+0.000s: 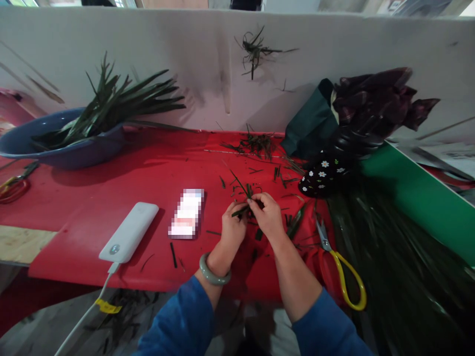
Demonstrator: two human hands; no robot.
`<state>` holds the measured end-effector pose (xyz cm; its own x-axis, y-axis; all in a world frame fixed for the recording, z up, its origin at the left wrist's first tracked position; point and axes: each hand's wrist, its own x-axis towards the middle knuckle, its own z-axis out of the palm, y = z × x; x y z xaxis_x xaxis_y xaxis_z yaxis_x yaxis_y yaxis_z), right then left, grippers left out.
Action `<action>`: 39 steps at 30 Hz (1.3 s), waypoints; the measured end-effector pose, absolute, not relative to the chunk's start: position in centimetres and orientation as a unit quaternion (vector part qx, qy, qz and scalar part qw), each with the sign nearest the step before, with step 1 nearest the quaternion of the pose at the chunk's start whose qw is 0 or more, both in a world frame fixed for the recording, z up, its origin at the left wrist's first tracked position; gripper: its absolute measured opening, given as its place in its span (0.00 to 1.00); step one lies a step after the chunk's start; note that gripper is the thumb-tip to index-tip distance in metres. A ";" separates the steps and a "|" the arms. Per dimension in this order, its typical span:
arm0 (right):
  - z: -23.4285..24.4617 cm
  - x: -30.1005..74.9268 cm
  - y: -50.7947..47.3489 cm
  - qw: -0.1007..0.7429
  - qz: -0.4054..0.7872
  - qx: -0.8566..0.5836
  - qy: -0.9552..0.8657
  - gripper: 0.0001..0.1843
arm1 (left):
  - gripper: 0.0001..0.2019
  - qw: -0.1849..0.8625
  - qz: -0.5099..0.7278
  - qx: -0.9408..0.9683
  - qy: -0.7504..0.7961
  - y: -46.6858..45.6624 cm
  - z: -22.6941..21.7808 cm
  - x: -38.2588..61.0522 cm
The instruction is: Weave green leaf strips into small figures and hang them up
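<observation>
1. Leaf strips [239, 212] are sitting between the two hands, over the near middle of the red cover [111, 190]; one thin end is pointing far and left.
2. On my feed, the left hand [233, 226] is holding the strips from the left, its fingers curled nearly closed; I am not able to tell how tightly.
3. The right hand [269, 217] is pinching them from the right, thumb and fingertips closed together.
4. I am judging the step in hand to be fine fingertip work on the strips; the fingers are hiding exactly how they are crossing.
5. To my mind, the next move is calling for a steady left hold and small, careful adjustments by the right, keeping the thin end free of snags.
6. Dark clippings [260, 145] are lying on the far side, and yellow-handled scissors [336, 257] are resting to the right, touched by neither hand.
7. Farther out, a phone [187, 213] and a white power bank [128, 232] are lying left, while a blue basin [85, 152] is holding long leaves [111, 111] far left.
</observation>
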<state>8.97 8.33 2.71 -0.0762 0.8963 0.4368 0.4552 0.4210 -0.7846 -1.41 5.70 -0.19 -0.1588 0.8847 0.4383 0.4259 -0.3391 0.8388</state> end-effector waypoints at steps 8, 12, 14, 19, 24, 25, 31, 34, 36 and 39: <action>3.4 9.4 8.2 0.721 0.322 -0.377 -0.485 0.04 | 0.11 0.263 0.550 0.592 0.527 5.7 -0.6 -1.2; 3.9 9.3 7.8 0.743 0.343 -0.327 -0.473 0.05 | 0.12 0.325 0.572 0.532 0.534 5.9 -0.8 -1.0; 3.9 9.1 7.6 0.745 0.355 -0.314 -0.470 0.04 | 0.11 0.374 0.582 0.493 0.528 6.0 -0.8 -0.9; 3.2 8.6 7.5 0.652 0.395 -0.364 -0.535 0.05 | 0.09 0.458 0.625 0.398 0.492 6.3 -0.1 -1.0; 2.7 8.2 7.7 0.580 0.434 -0.406 -0.558 0.07 | 0.07 0.487 0.649 0.360 0.461 6.4 0.4 -0.9; 2.7 8.1 7.7 0.580 0.444 -0.408 -0.548 0.07 | 0.07 0.490 0.647 0.360 0.461 6.4 0.4 -0.9; 3.3 8.4 7.7 0.589 0.435 -0.411 -0.543 0.10 | 0.08 0.541 0.656 0.296 0.435 6.0 0.5 -0.7; 3.5 8.4 7.7 0.589 0.422 -0.410 -0.554 0.11 | 0.11 0.580 0.651 0.249 0.421 5.7 0.8 -0.7; 3.5 8.4 7.6 0.582 0.426 -0.409 -0.560 0.11 | 0.12 0.601 0.639 0.246 0.412 5.6 1.0 -0.8; 3.6 8.4 7.6 0.579 0.429 -0.402 -0.565 0.11 | 0.11 0.623 0.621 0.256 0.401 5.6 1.2 -0.9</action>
<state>8.36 7.59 3.63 -0.0069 0.9508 0.3098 -0.0413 0.3093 -0.9501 -0.89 5.63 1.22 -0.0931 0.9790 -0.1814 -0.5692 0.0972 0.8165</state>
